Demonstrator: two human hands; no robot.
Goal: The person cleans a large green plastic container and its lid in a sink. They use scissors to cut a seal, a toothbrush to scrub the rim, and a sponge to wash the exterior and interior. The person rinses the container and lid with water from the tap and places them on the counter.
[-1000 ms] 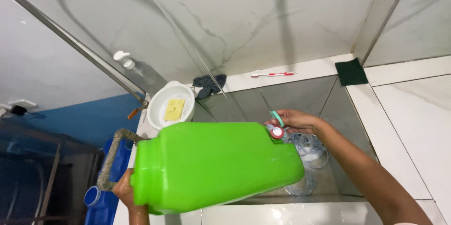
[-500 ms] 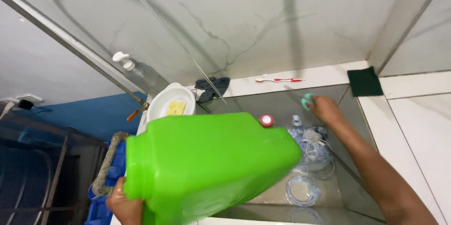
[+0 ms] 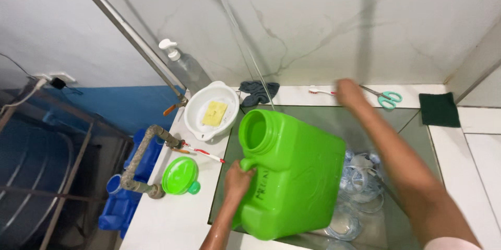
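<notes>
Gripping the handle of a large bright green plastic jerrycan, the left hand is closed around it at the can's near left side. This can stands tilted over the steel sink, its wide round mouth uncapped and facing up toward the far left, with raised lettering moulded into its left face. Reaching far across the sink, the right hand is blurred at the white tiled ledge; whether it is spread or closed I cannot tell. Just right of it lie scissors with teal handles, and just left a white toothbrush with red trim.

A dark green square scouring pad sits at the far right corner. On the left counter, a round green funnel rests near the edge, beside a white oval bowl holding a yellow sponge. Clear plastic pieces crowd the sink's right side, leaving little room there.
</notes>
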